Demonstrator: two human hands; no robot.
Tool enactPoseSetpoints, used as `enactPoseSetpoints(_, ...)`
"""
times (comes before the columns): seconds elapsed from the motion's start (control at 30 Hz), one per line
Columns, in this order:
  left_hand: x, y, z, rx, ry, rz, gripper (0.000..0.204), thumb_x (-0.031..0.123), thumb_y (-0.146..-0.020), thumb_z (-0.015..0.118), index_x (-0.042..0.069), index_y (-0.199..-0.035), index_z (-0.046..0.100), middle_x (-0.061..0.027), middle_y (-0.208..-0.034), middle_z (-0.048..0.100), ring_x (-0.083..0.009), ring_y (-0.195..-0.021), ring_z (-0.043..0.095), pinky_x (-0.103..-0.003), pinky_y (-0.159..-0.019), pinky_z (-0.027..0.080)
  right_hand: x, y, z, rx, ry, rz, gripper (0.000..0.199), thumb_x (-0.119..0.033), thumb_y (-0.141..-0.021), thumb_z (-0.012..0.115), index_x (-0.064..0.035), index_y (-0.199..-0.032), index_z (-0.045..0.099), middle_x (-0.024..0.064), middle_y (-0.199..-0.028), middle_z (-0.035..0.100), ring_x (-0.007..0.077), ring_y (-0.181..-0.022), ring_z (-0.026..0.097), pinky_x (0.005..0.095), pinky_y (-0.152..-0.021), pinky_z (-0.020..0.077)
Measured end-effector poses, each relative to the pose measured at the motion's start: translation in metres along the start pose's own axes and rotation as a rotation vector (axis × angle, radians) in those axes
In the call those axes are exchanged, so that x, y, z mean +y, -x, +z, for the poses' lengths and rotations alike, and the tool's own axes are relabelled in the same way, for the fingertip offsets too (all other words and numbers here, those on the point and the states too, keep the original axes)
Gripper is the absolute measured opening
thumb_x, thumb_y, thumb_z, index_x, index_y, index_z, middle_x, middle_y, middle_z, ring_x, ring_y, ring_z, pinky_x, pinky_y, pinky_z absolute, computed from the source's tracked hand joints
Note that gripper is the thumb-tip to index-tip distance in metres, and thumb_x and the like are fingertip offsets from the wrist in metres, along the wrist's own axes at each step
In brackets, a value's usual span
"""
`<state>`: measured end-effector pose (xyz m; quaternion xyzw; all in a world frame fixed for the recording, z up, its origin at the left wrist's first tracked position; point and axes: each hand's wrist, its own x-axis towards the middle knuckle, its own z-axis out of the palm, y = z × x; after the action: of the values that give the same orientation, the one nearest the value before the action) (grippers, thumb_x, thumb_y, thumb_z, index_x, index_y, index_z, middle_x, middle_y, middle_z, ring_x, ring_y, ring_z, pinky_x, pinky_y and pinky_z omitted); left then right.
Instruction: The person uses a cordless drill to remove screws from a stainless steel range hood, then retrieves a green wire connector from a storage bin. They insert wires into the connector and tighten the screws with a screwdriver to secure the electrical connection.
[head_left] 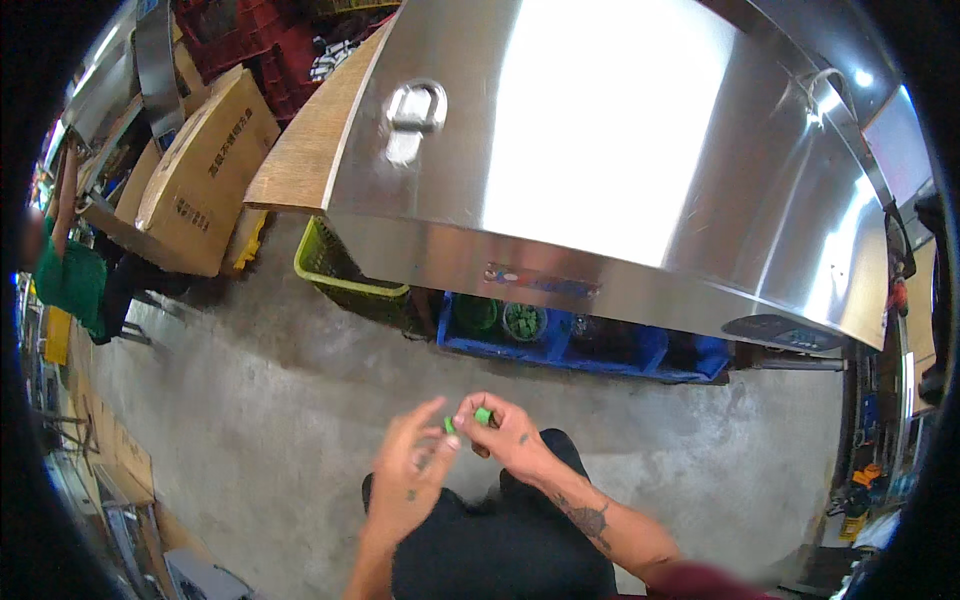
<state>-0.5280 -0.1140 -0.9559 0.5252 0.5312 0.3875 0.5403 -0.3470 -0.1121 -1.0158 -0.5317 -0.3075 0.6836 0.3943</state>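
Observation:
My right hand, fingers curled, grips a small green piece that looks like a short plastic cap or ring. A second green piece sits between my left thumb and the right fingertips. My left hand pinches at this second piece, its other fingers raised and partly blurred. Both hands meet above my dark-clothed lap. Beyond them, on a low level, a round tub full of similar green pieces stands in a blue divided bin.
A large stainless steel panel with a handle spans the space ahead, overhanging the blue bin. Beside that bin stands a yellow-green basket. Farther left are a cardboard box, red crates and a seated person in green.

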Motion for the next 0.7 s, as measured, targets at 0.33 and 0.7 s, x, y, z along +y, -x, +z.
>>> enactPoseSetpoints(0.33, 0.202, 0.117, -0.018, -0.118, 0.347, -0.294, 0.032, -0.005, -0.103, 0.077, -0.006, -0.134, 0.068, -0.0111, -0.122, 0.078, -0.0147, -0.110, 0.072, -0.031, -0.098, 0.059, -0.179, 0.225, 0.049, -0.048, -0.563, 0.228, 0.029, -0.020, -0.118, 0.052, -0.0027, -0.140, 0.061, 0.0020, -0.109, 0.057, 0.0127, -0.088, 0.048, 0.0286, -0.079, 0.0438)
enactPoseSetpoints(0.7, 0.402, 0.178, 0.051, -0.365, 0.420, -0.178, 0.032, -0.004, -0.103, 0.076, -0.001, -0.133, 0.069, -0.0130, -0.126, 0.075, -0.0149, -0.112, 0.068, -0.031, -0.098, 0.057, -0.331, 0.412, 0.005, 0.091, -0.459, -0.131, 0.038, -0.015, -0.118, 0.059, -0.0006, -0.152, 0.054, 0.0114, -0.139, 0.066, 0.0159, -0.117, 0.064, 0.0352, -0.107, 0.0570)
